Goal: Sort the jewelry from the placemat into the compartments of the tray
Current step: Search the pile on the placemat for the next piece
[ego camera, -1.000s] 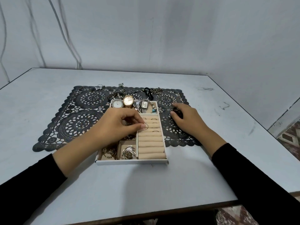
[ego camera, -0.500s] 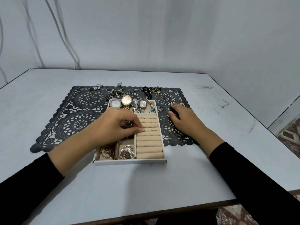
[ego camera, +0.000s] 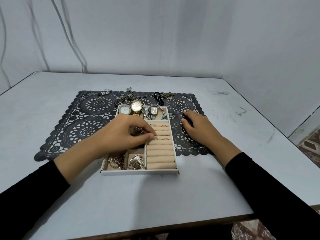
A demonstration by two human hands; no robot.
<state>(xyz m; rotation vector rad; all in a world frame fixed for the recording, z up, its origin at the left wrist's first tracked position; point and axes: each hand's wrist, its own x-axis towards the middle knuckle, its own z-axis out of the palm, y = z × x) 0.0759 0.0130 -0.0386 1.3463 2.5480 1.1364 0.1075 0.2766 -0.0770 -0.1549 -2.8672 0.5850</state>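
My left hand [ego camera: 124, 134] is over the middle of the white tray with soft beige compartments [ego camera: 139, 172]. Its thumb and first finger are curled, and they pinch a small thin ring [ego camera: 155, 138]. The ring is right at the left end of the beige ring rolls [ego camera: 161, 153], about halfway down them. A few more rings sit in the rolls next to it and above it.

My right hand [ego camera: 199, 129] lies on the black lace placemat [ego camera: 83, 129], just to the right of the tray. Its fingers are loose and spread, and I see nothing held in them. There is a dark spot by its fingertips, and I cannot tell what it is.

Four watches [ego camera: 136, 106] fill the far part of the tray. My left hand hides the part under it. Loose rings [ego camera: 97, 99] and chains [ego camera: 128, 98] lie at the far edge of the placemat, too small to make out well. The tray's near end sits on the grey worktop [ego camera: 155, 196].
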